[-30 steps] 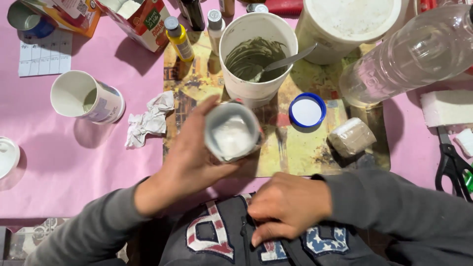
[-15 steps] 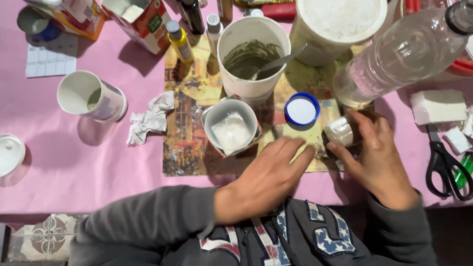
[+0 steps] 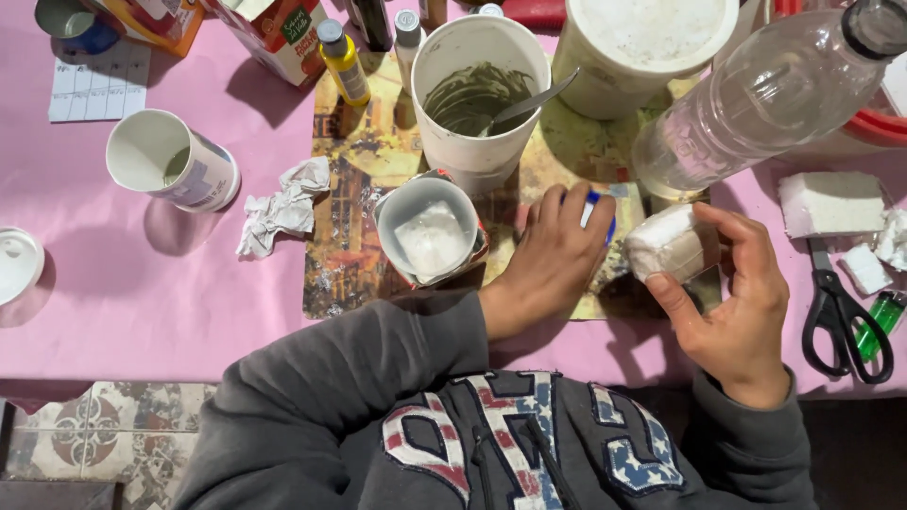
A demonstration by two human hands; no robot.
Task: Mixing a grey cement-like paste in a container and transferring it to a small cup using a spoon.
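While right hand (image 3: 732,302) now lifts block (image 3: 666,244), pinched | left hand (image 3: 557,255) spread, apparently covering lid (image 3: 595,200)

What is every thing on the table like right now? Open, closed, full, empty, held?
left hand: flat over the blue lid, covering most of it
right hand: holding the white block
small cup: open, white stuff inside
big white tub: open, green paste and a spoon in it
clear bottle: capped, leaning
yellow bottle: capped, upright
scissors: closed, lying flat
paper cup: open, tipped over
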